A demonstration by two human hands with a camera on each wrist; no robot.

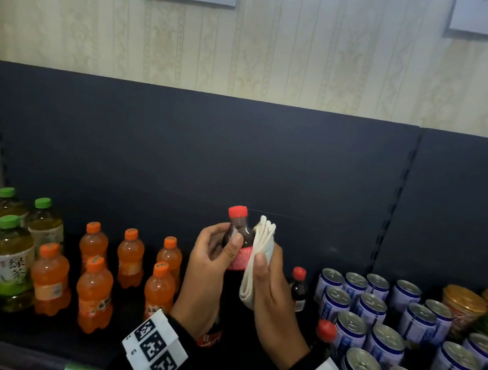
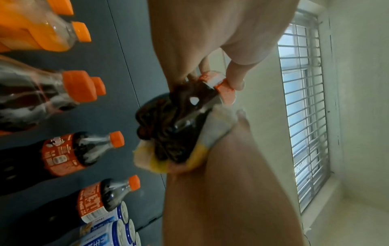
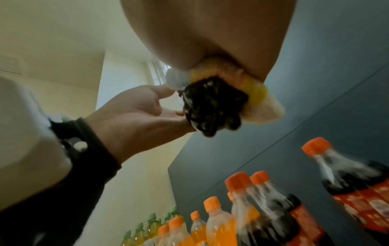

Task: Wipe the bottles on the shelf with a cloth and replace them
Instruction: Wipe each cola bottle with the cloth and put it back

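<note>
Dark blue-grey back panel [image 1: 194,153] rises behind the shelf [image 1: 15,331]; wide bare panel above the stock, so plenty of headroom for lifting. Shelf packed: green-tea bottles [image 1: 11,259] far left, orange soda bottles [image 1: 94,295] next, blue-and-white cans [image 1: 386,343] right, gold-lidded tubs [image 1: 464,304] far right. Two more cola bottles [image 1: 298,288] stand just right of the hands.

Cola bottle [image 1: 237,236], red cap, is held upright above the shelf, in front of the gap between sodas and cans. Left hand [image 1: 209,270] wraps it, fingers curled round the far side, thumb pressed on the shoulder below the neck. Right hand [image 1: 274,300] clamps a folded white cloth [image 1: 256,267] between thumb and fingers, the cloth flat against the bottle's right side at label height. Wrist views show the cloth cupping the lower body too.

Step in hand, likely: wiping the body. To do it well: rotate the bottle with the left hand while the cloth hand presses steadily, run up to neck and cap, then under the base.

Room: neighbours close on both sides of the return slot; lower straight down to avoid knocking sodas or the near cola bottles. Front shelf edge near the wrists.
</note>
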